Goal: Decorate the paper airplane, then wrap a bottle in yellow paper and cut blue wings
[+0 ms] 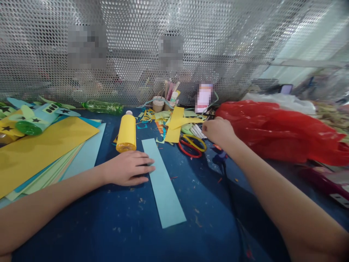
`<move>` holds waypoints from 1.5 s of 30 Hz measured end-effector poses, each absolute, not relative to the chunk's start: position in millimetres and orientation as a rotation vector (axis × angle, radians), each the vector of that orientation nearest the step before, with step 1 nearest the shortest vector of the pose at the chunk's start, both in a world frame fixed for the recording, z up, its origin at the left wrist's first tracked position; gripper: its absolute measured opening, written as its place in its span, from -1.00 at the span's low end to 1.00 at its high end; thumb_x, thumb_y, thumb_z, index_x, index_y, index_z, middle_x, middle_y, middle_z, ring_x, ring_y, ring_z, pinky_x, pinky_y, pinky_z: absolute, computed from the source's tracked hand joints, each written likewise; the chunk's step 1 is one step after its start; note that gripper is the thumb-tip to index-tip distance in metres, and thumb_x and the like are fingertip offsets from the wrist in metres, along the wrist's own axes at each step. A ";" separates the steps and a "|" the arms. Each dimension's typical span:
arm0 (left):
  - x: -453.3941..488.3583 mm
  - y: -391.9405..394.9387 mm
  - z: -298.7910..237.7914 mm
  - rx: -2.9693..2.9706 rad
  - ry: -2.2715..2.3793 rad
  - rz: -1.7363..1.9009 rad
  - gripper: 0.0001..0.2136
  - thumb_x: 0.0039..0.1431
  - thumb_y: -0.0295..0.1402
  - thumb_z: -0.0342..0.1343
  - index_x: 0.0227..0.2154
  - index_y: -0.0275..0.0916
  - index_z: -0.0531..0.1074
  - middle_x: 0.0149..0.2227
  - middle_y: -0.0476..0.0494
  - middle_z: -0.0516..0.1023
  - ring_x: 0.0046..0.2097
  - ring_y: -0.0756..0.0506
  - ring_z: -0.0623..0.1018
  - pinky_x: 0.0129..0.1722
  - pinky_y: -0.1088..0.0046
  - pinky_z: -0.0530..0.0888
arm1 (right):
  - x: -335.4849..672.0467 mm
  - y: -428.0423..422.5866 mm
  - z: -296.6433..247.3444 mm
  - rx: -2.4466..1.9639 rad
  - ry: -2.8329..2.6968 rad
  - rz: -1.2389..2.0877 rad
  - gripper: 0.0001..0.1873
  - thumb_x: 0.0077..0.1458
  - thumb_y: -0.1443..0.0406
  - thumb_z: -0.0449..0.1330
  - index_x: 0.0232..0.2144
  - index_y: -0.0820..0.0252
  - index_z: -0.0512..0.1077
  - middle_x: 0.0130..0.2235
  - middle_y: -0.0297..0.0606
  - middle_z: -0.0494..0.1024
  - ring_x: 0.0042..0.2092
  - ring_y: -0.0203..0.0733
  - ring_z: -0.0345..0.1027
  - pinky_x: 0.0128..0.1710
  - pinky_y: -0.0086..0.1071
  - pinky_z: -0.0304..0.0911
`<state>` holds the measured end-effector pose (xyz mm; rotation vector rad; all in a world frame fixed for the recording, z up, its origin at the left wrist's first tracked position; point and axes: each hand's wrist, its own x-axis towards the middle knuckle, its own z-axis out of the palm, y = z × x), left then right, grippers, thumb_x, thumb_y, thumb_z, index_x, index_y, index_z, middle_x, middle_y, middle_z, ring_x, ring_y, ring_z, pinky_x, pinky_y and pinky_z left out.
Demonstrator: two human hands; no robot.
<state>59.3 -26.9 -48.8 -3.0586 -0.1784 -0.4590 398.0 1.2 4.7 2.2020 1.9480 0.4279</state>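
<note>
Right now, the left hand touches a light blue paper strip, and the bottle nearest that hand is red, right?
Not quite: the bottle nearest the left hand is yellow, not red, as the head view shows. That hand does touch the light blue paper strip.

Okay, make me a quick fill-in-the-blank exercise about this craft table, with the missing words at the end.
1. The left hand has its fingertips on a long paper strip coloured ____.
2. The bottle nearest the left hand is mostly ____ in colour.
3. The plastic bag nearest the right hand is ____.
4. The stack of large paper sheets lies on the person's ____ side.

Missing words: light blue; yellow; red; left.
</note>
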 end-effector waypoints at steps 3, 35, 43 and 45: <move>59.3 -26.6 -49.2 -3.062 -0.176 -0.464 -0.66 0.30 -0.23 -0.05 0.01 -0.29 0.41 0.04 -0.26 0.52 0.05 -0.23 0.48 0.00 0.20 0.47 | 390.1 -2.2 4.8 2.167 1.891 0.395 -0.72 0.13 0.41 0.04 -0.26 0.34 0.55 -0.20 0.05 0.58 -0.09 0.02 0.35 -0.30 -0.32 0.08; 59.5 -25.9 -48.3 -3.063 -0.142 -0.495 -0.67 0.29 -0.25 -0.04 0.00 -0.31 0.41 0.02 -0.28 0.53 0.04 -0.24 0.48 -0.02 0.20 0.48 | 372.3 -13.6 4.9 2.294 1.798 0.421 -0.66 0.11 0.49 0.04 -0.04 0.50 0.33 -0.17 0.21 0.52 -0.03 0.17 0.30 -0.31 -0.32 0.09; 59.8 -25.8 -50.7 -3.059 -0.147 -0.499 -0.67 0.29 -0.24 -0.03 0.00 -0.29 0.42 0.02 -0.29 0.53 0.05 -0.23 0.48 0.00 0.19 0.48 | 377.3 -29.2 52.9 2.660 1.952 0.771 -0.61 0.23 0.41 -0.11 0.07 0.39 0.26 0.00 0.25 0.41 0.06 0.24 0.22 -0.05 -0.09 0.14; 60.1 -26.0 -50.5 -3.061 -0.143 -0.506 -0.68 0.28 -0.25 -0.02 -0.01 -0.30 0.42 0.01 -0.30 0.53 0.04 -0.24 0.49 -0.01 0.19 0.49 | 382.8 -33.3 60.9 2.753 2.119 0.780 -0.55 0.25 0.38 -0.16 0.14 0.35 0.20 0.09 0.22 0.32 0.11 0.24 0.19 0.00 -0.04 0.14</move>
